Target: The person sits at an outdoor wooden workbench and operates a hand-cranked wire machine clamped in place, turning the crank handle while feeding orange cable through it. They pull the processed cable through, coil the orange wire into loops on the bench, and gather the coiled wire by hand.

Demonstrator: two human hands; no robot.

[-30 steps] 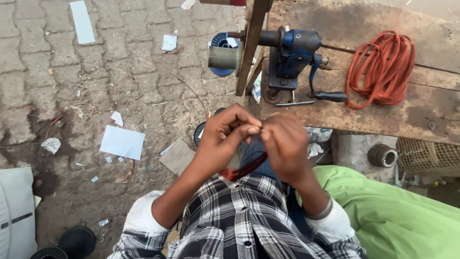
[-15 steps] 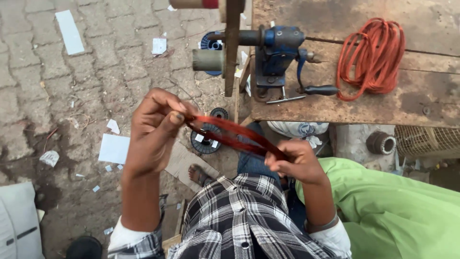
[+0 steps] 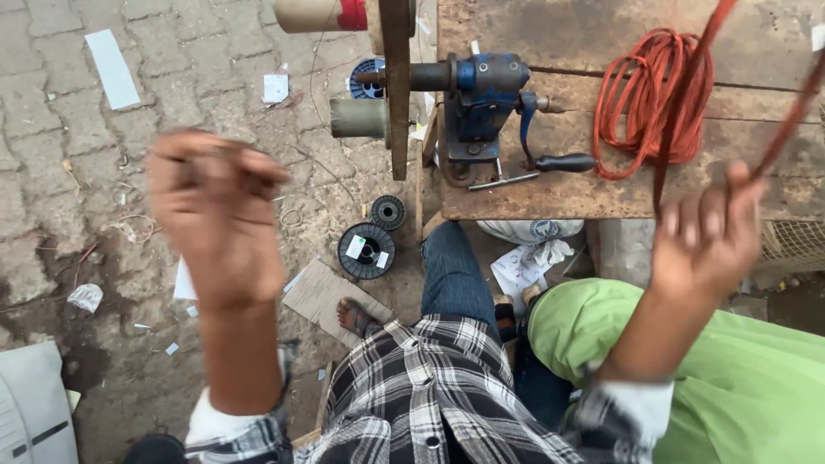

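Note:
My right hand (image 3: 705, 245) is raised at the right, shut on a dark red band (image 3: 666, 146). The band's two strands run up from the hand and out of the top right of the view. My left hand (image 3: 219, 215) is lifted at the left, blurred by motion, its fingers curled in, and no band shows in it. Both hands are far apart, above my checked shirt (image 3: 430, 395). Ahead stands a worn wooden bench (image 3: 550, 193) carrying a blue hand-crank winder (image 3: 485, 94) and an orange coil of wire (image 3: 649, 107).
Two dark wire spools (image 3: 365, 251) and a cardboard piece (image 3: 326, 296) lie on the paved ground by my sandalled foot (image 3: 352, 316). A green cloth (image 3: 739, 378) covers the lower right. A cardboard tube with a red end (image 3: 318, 13) sits on the winder's wooden upright (image 3: 397, 94). Paper scraps are scattered about.
My hands were together, then stretched the red band between them. Now they have swung wide apart and upward; the band stays only with the right hand.

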